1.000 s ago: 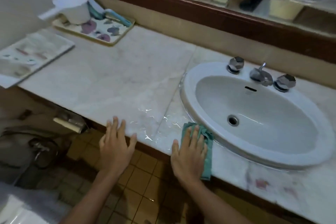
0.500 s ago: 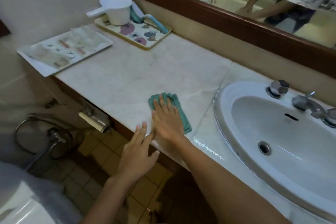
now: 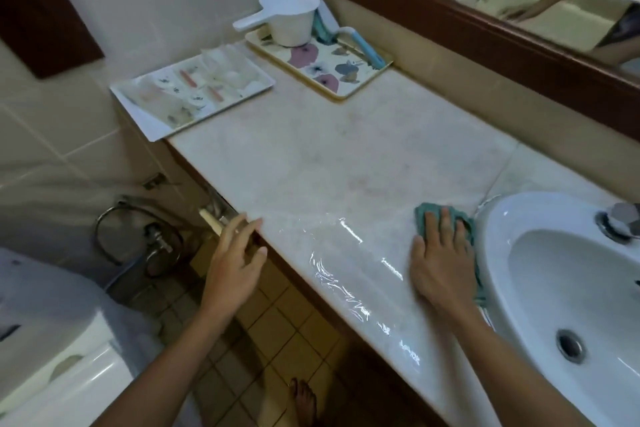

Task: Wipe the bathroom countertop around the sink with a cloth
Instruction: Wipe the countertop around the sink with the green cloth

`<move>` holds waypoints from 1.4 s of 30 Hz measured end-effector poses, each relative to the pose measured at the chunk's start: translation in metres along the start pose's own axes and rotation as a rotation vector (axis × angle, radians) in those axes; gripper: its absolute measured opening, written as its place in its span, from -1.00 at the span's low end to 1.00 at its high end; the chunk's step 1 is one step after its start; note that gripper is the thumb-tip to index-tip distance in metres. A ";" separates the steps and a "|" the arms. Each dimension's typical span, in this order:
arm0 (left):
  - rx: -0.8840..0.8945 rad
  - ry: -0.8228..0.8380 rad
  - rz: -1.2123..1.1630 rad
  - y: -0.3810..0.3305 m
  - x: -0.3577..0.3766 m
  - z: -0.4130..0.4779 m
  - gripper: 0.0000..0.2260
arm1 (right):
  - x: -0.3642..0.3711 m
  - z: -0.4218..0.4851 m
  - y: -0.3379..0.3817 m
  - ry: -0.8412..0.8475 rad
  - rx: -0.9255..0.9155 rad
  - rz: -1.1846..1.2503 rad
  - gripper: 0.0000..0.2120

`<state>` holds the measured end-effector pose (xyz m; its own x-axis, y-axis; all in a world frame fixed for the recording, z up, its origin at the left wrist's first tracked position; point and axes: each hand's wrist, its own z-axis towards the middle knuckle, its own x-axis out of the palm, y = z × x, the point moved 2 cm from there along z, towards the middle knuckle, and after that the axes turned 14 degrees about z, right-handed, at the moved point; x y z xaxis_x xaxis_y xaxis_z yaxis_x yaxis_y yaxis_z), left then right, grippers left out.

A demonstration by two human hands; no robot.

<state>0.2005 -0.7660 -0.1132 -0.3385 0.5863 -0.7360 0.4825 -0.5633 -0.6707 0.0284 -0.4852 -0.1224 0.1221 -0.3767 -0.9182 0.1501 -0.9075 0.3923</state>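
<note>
A pale marble countertop [image 3: 346, 163] runs from the wall at the left to a white oval sink [image 3: 502, 253] at the right. My right hand [image 3: 440, 260] presses flat, fingers straight, on a teal cloth [image 3: 424, 217] lying on the counter right beside the sink's left rim. Most of the cloth is hidden under the hand. Wet streaks glisten on the counter near its front edge. My left hand [image 3: 235, 260] hovers open over the counter's front edge, holding nothing.
A flowered tray [image 3: 332, 69] with a white scoop [image 3: 287, 21] and a blue-handled brush [image 3: 363, 45] stands at the back. A flat white tray [image 3: 194, 94] overhangs the counter's left end. A tap handle [image 3: 620, 222] sits on the sink rim. The toilet [image 3: 52, 340] is lower left.
My right hand has slid the cloth rightward across the counter, back against the sink rim. My left hand has lifted slightly at the counter edge, and the view has swung left.
</note>
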 end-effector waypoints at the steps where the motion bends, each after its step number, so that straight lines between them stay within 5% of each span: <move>1: -0.029 0.013 -0.018 -0.001 -0.003 0.011 -0.62 | 0.000 0.023 0.006 -0.022 0.036 0.004 -0.45; 7: -0.003 0.083 -0.038 0.009 -0.008 0.027 -0.60 | 0.017 0.102 0.077 0.028 0.056 0.076 -0.42; 12: -0.006 0.074 -0.150 0.011 0.001 0.020 -0.47 | 0.065 -0.002 0.155 0.138 -0.311 0.104 -0.43; 16: 0.012 0.041 -0.096 0.015 0.005 0.020 -0.39 | 0.061 -0.082 0.140 0.235 -0.526 0.123 -0.47; 20: 0.025 0.026 -0.079 0.019 0.006 0.017 -0.19 | 0.023 -0.077 0.054 0.230 -0.434 0.064 -0.45; 24: 0.034 0.015 -0.085 0.021 0.013 0.019 -0.06 | 0.000 -0.014 0.012 0.103 -0.108 -0.017 -0.42; 28: 0.042 0.011 -0.091 0.022 0.012 0.022 -0.12 | 0.012 0.071 0.055 0.031 0.084 0.015 -0.45; 33: 0.124 0.031 -0.045 0.031 0.003 0.027 -0.05 | 0.048 0.142 0.164 0.114 -0.031 0.085 -0.46; 39: 0.170 -0.056 -0.124 0.044 -0.041 0.060 -0.61 | 0.100 0.128 0.274 0.235 -0.267 0.074 -0.46; 42: 0.130 -0.185 -0.021 0.049 -0.066 0.091 -0.68 | 0.116 0.065 0.300 0.246 -0.350 0.094 -0.46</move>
<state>0.1733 -0.8849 -0.1056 -0.4955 0.4888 -0.7180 0.3696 -0.6295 -0.6835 0.0234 -0.8133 -0.1154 0.3744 -0.3606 -0.8543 0.4455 -0.7381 0.5068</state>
